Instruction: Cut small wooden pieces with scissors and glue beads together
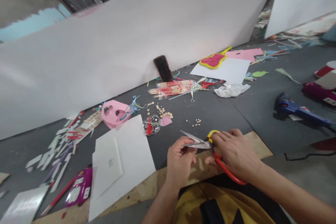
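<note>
A pair of steel scissors (199, 141) with red and yellow handles lies across my hands, its blades pointing left and slightly open. My right hand (235, 152) grips the handles from above. My left hand (180, 162) is curled at the blades near the pivot, with its fingers pinched against them. Whether it also holds a small piece there is hidden. Below both hands runs a plywood board (199, 171), and white paper sheets (123, 168) lie just left of my left hand.
A dark work surface holds a blue glue gun (299, 112), wooden skewers in plastic (173, 88), a pink foam piece (114, 113), loose beads, paper strips (57, 154), and a phone (163, 68) propped against a tall white panel (131, 38).
</note>
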### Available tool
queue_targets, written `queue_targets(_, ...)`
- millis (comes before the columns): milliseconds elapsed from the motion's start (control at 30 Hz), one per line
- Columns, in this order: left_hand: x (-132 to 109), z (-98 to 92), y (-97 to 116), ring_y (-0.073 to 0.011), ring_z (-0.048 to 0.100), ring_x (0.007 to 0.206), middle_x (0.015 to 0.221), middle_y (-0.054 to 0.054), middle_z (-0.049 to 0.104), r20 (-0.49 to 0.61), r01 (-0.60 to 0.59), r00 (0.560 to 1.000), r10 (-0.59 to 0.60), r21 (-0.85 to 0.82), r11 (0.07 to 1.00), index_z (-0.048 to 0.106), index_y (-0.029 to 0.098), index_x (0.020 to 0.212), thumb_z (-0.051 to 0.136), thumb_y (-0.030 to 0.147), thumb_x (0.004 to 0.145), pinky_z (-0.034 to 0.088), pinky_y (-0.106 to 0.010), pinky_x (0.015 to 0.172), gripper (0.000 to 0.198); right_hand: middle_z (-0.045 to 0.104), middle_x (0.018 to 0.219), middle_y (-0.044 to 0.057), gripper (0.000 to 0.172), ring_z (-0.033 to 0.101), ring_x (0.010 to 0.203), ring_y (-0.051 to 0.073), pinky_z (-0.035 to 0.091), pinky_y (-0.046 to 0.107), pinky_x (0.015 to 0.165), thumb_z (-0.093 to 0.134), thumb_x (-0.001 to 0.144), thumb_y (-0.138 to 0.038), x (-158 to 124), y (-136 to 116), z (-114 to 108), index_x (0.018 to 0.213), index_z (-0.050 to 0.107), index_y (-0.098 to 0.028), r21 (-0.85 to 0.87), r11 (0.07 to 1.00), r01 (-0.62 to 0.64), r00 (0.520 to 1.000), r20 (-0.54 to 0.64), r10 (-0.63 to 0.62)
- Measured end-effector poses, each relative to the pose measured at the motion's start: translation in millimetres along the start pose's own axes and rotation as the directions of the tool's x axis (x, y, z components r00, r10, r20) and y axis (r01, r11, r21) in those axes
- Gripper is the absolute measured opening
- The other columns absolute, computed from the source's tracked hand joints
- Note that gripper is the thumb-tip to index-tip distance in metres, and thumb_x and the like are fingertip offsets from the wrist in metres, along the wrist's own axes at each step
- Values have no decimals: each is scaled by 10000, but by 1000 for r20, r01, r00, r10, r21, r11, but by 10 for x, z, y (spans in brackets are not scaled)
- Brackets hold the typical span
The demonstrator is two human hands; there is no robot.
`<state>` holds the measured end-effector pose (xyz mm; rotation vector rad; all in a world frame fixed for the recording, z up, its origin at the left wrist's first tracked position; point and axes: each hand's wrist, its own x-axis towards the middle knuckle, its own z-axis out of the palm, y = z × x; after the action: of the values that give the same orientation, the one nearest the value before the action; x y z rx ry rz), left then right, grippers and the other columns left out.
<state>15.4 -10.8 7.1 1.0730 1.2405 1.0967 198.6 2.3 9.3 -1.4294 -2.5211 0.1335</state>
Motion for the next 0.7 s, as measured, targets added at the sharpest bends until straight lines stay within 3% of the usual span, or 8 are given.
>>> queue_targets(300, -22, -13, -1, -37, 416, 415, 643, 32, 523, -4, -58, 998, 58, -7, 998, 615, 147, 769, 599, 294, 824, 332, -178, 420, 158, 648, 634, 30, 447, 593, 569, 210, 232, 336, 648, 315, 937, -532, -3, 6, 49, 725, 515, -194, -18, 1000, 7, 1000, -2, -7)
queue_targets(500, -34, -41, -8, -43, 374, 481, 739, 0, 566, -67, -93, 992, 103, 142, 985, 620, 145, 733, 596, 293, 821, 297, -179, 441, 174, 618, 541, 6, 459, 576, 501, 187, 215, 315, 605, 295, 945, -531, -46, -14, 94, 686, 487, -205, 29, 998, 55, 998, -20, -54)
queue_targets(700, -27, -22, -16, -60, 359, 481, 632, 32, 501, -69, -67, 995, 70, 47, 997, 604, 161, 813, 570, 372, 839, 305, -178, 454, 215, 634, 621, 31, 401, 587, 562, 190, 226, 311, 594, 348, 926, -526, 19, -61, -21, 718, 466, -204, 61, 998, -2, 1000, -11, 3)
